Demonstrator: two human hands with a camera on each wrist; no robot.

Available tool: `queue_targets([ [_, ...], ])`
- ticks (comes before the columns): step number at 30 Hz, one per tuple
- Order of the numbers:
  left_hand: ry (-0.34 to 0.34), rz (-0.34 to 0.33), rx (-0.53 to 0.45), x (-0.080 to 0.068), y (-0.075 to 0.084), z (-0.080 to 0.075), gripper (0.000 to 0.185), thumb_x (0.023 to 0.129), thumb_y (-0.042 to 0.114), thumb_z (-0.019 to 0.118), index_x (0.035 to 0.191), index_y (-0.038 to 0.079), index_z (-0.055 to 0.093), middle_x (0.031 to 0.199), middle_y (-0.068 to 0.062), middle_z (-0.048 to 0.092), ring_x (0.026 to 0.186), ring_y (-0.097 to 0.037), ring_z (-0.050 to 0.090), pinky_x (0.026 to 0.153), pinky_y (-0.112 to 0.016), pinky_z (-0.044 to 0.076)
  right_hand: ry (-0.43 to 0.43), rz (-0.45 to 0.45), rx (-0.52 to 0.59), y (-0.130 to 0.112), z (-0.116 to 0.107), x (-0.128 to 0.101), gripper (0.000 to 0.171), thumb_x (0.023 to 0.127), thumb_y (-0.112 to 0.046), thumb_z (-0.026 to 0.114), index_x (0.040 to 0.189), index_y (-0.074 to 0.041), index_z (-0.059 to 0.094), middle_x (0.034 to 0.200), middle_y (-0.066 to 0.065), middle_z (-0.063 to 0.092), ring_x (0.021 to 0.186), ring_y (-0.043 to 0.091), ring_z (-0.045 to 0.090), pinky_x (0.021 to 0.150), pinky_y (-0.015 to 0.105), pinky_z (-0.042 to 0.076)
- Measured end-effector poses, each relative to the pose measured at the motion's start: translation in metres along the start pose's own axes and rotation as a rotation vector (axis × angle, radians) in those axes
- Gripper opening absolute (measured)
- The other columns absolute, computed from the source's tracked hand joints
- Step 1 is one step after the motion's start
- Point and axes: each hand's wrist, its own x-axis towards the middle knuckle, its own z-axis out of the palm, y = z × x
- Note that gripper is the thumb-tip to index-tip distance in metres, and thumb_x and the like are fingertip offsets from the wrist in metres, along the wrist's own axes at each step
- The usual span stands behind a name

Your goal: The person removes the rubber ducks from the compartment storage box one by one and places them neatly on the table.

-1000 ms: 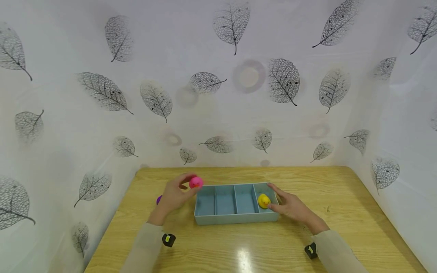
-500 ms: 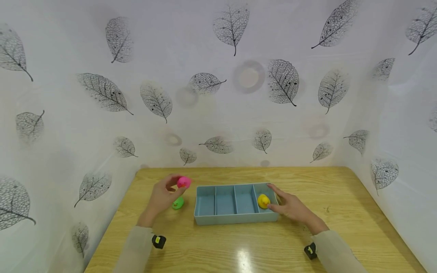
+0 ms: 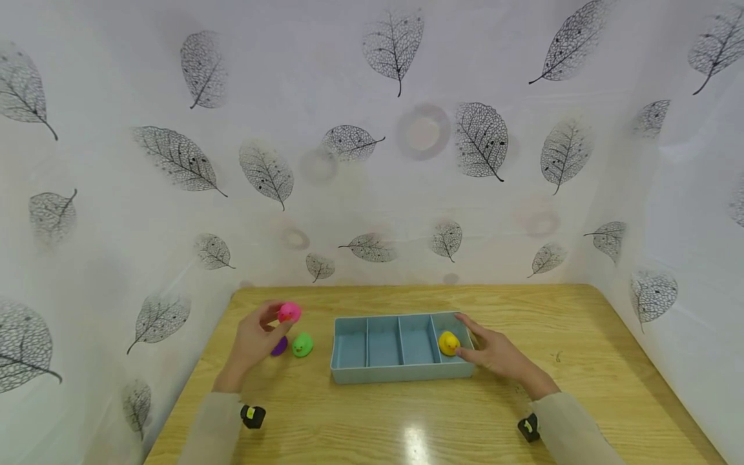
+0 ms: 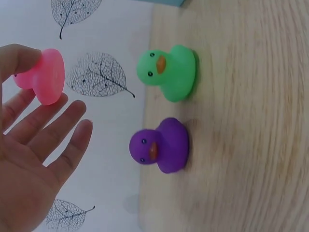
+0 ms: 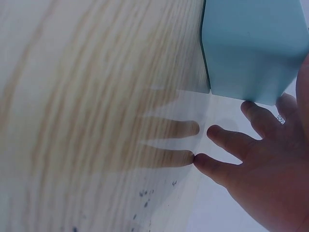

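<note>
Pink duck (image 3: 289,312) pinched at left hand (image 3: 254,339) fingertips, above purple duck (image 3: 279,346) and green duck (image 3: 302,345); right hand (image 3: 494,352) flat, fingers relaxed, against tray (image 3: 401,373) right end.

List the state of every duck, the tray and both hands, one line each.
pink duck: pinched by the left hand, off the table.
green duck: upright on the table, left of the tray.
purple duck: upright on the table beside the green one.
yellow duck: in the tray's rightmost compartment.
tray: other three compartments empty.
left hand: raised, holding the pink duck.
right hand: resting at the tray's right end.
</note>
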Motion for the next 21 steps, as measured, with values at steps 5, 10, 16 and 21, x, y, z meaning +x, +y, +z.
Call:
queue_targets([
  [5, 0.036, -0.035, 0.023, -0.004, -0.008, -0.007, 0.037, 0.094, 0.015, 0.079, 0.129, 0.007, 0.070, 0.124, -0.016, 0.075, 0.109, -0.004, 0.067, 0.076, -0.021, 0.059, 0.005, 0.003, -0.004, 0.000, 0.000, 0.000, 0.084, 0.100, -0.047, 0.069, 0.168, -0.020, 0.028, 0.165, 0.027, 0.039, 0.138, 0.059, 0.049, 0.108, 0.072, 0.045],
  [10, 0.060, -0.037, 0.042, -0.007, -0.020, -0.014, 0.036, 0.095, 0.016, 0.079, 0.129, 0.009, 0.071, 0.122, -0.016, 0.076, 0.104, 0.011, 0.059, 0.074, -0.020, 0.058, 0.005, -0.003, 0.001, 0.000, 0.001, 0.000, 0.085, 0.100, -0.047, 0.069, 0.168, -0.017, 0.028, 0.164, 0.029, 0.039, 0.138, 0.059, 0.049, 0.107, 0.072, 0.046],
  [16, 0.060, -0.101, 0.077, -0.012, -0.030, -0.023, 0.037, 0.097, 0.024, 0.077, 0.131, 0.010, 0.071, 0.120, -0.015, 0.076, 0.100, 0.011, 0.060, 0.075, -0.019, 0.057, 0.007, -0.004, 0.007, 0.001, 0.001, 0.000, 0.084, 0.100, -0.046, 0.069, 0.167, -0.015, 0.029, 0.161, 0.032, 0.041, 0.138, 0.059, 0.049, 0.107, 0.073, 0.045],
  [21, 0.078, -0.142, 0.092, -0.015, -0.034, -0.027, 0.039, 0.096, 0.021, 0.078, 0.130, 0.006, 0.070, 0.119, -0.018, 0.077, 0.098, 0.010, 0.060, 0.076, -0.018, 0.056, 0.011, -0.005, 0.006, 0.001, 0.001, 0.000, 0.084, 0.100, -0.046, 0.069, 0.168, -0.016, 0.029, 0.161, 0.031, 0.041, 0.137, 0.059, 0.050, 0.107, 0.073, 0.046],
])
